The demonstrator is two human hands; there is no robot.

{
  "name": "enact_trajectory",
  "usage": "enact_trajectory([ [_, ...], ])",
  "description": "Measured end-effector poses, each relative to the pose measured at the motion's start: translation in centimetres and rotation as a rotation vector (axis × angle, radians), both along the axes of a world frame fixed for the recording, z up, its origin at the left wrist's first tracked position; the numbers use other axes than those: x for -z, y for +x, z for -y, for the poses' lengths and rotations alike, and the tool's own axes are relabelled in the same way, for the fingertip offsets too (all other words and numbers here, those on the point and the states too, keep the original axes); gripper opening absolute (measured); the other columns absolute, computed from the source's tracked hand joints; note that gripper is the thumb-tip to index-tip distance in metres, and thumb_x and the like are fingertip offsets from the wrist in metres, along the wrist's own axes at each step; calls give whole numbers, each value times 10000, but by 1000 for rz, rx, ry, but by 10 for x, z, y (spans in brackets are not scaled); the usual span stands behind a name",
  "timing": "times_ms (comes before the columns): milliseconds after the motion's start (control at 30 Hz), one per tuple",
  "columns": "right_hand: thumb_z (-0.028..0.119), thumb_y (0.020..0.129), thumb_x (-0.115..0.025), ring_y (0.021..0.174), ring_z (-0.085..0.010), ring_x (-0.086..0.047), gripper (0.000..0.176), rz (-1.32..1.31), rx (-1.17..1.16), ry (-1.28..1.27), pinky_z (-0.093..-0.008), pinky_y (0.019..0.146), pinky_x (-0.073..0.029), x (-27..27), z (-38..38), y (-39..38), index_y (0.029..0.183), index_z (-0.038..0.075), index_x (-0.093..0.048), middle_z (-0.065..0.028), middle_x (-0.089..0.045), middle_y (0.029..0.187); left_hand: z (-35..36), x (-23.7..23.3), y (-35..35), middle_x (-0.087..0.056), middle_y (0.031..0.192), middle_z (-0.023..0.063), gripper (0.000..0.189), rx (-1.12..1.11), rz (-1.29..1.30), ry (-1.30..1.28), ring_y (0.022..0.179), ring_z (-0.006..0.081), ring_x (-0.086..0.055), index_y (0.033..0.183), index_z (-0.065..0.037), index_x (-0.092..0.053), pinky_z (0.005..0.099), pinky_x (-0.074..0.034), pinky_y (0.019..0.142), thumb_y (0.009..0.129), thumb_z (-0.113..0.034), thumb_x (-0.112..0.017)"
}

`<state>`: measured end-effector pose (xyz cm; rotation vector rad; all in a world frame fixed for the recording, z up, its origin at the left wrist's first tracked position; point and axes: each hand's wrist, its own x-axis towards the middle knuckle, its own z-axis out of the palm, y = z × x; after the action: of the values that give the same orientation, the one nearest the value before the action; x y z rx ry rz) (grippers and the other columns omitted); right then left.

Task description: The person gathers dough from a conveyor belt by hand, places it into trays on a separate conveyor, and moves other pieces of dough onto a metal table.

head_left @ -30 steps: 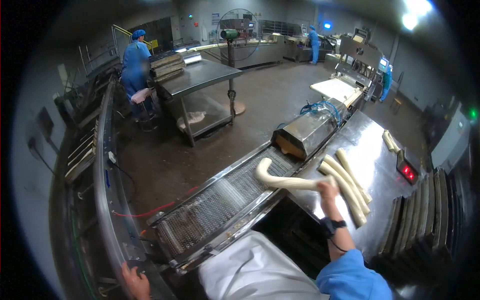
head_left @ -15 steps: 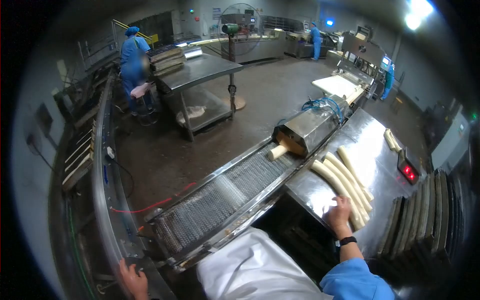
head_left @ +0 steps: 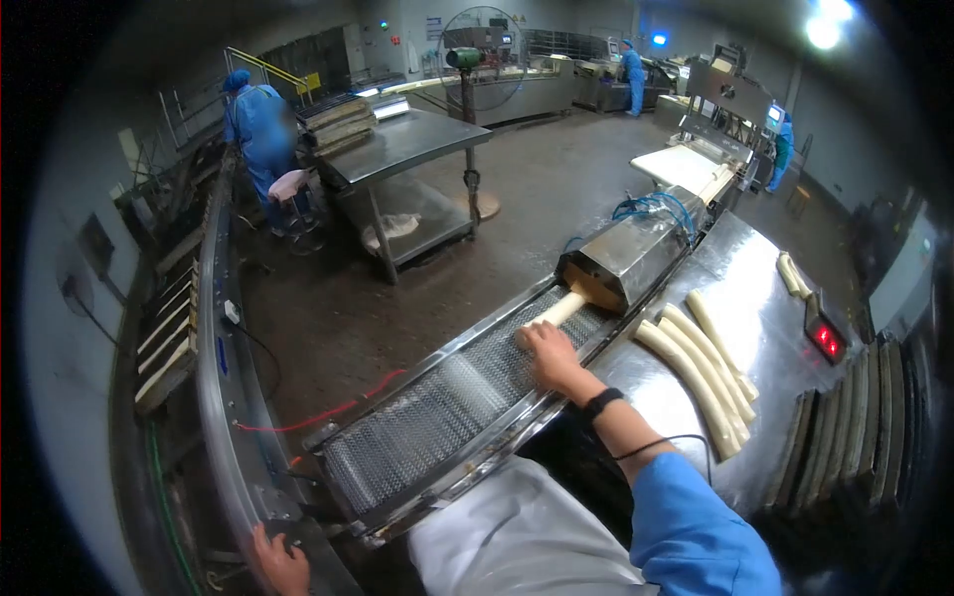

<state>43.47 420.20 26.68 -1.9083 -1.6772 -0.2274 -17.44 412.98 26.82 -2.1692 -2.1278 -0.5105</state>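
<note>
My right hand (head_left: pixel 550 356) is over the mesh conveyor belt (head_left: pixel 407 432), its fingers closed around the near end of a pale dough roll (head_left: pixel 562 309). That roll sticks out of the metal machine housing (head_left: pixel 636 248). My left hand (head_left: pixel 282 561) rests with fingers apart at the edge of a long metal rail (head_left: pixel 221 417) and grips nothing I can see. Several long dough rolls (head_left: pixel 696 382) lie side by side on the steel table (head_left: pixel 636 402) to the right of my right arm.
Shorter dough pieces (head_left: pixel 792 275) lie near a red digital display (head_left: pixel 826 340). Dark trays (head_left: pixel 845 427) stand packed at the right. A steel table (head_left: pixel 417 144) holds stacked trays (head_left: pixel 338 124). One co-worker (head_left: pixel 260 134) stands at the left, others (head_left: pixel 633 79) farther back.
My right hand has moved left from the dough rolls on the table to the roll on the belt. More of that roll now shows outside the housing. My left hand stays at the rail.
</note>
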Motion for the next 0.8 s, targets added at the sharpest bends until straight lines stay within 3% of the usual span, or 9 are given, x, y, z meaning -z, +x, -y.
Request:
enact_trajectory([
  [67, 27, 730, -608, 1175, -344, -510, 451, 18, -14, -268, -427, 959, -445, 12, -21, 1, 1179, 58, -569, -162, -545, 1256, 0, 5, -3, -396, 1420, 246, 279, 11, -7, 19, 1329, 413, -360, 958, 52, -606, 460, -304, 1109, 681, 34, -619],
  [133, 29, 749, -592, 1177, -301, -523, 415, 61, -25, -217, -452, 964, -435, 18, -25, -6, 1162, 58, -569, -125, -574, 1236, 0, 2, -2, -395, 1421, 246, 284, 24, -15, 37, 1330, 413, -356, 963, 57, -604, 459, -301, 1110, 680, 37, -620],
  [200, 56, 769, -597, 1159, -288, -545, 354, 305, -6, -214, -484, 961, -425, 17, -28, -14, 1122, 54, -565, -125, -610, 1180, 1, -3, 2, -393, 1420, 245, 291, 8, 5, -3, 1332, 413, -349, 968, 59, -603, 460, -302, 1109, 678, 43, -618],
  [300, 60, 753, -622, 1182, -320, -532, 478, 250, -49, -486, -510, 1029, -359, 6, -43, -33, 1214, 46, -495, -148, -604, 1165, 1, -4, 3, -394, 1418, 242, 294, 9, 48, -17, 1332, 412, -345, 968, 56, -605, 455, -304, 1108, 675, 46, -619],
  [433, 93, 796, -583, 1027, -304, -601, 396, 252, -111, -438, -492, 898, -404, 17, -53, -61, 1183, 44, -517, -129, -639, 1024, 3, -9, 7, -390, 1424, 235, 293, 0, 36, -17, 1332, 411, -346, 968, 54, -607, 456, -304, 1108, 676, 43, -614],
  [600, 77, 774, -594, 1036, -296, -596, 458, 257, -227, -294, -445, 866, -434, -4, -27, -79, 1229, 99, -537, -119, -621, 1063, 6, -11, 11, -395, 1426, 226, 265, -25, 66, -33, 1339, 396, -347, 950, 54, -615, 452, -306, 1110, 686, 35, -607],
  [700, 34, 706, -634, 1042, -324, -565, 421, -381, -263, -256, -398, 875, -473, -14, 0, -51, 1106, 165, -619, -120, -567, 1092, 4, -8, 9, -401, 1422, 228, 251, -42, 46, -37, 1338, 394, -351, 938, 54, -617, 445, -309, 1112, 688, 32, -614],
  [767, 47, 704, -706, 1044, -237, -562, 311, -717, -191, -92, -362, 939, -465, -2, 27, -11, 1010, 80, -661, -90, -567, 1107, 4, -9, 8, -399, 1424, 228, 248, -28, 50, -26, 1338, 394, -351, 938, 54, -615, 443, -313, 1110, 692, 33, -617],
  [800, 25, 709, -681, 961, -203, -591, 296, -1114, -84, -52, -325, 900, -471, -11, 54, 8, 1002, 54, -662, -70, -613, 1052, 5, -8, 8, -397, 1426, 228, 245, -17, 55, -13, 1339, 394, -350, 939, 55, -613, 442, -317, 1107, 695, 33, -620],
])
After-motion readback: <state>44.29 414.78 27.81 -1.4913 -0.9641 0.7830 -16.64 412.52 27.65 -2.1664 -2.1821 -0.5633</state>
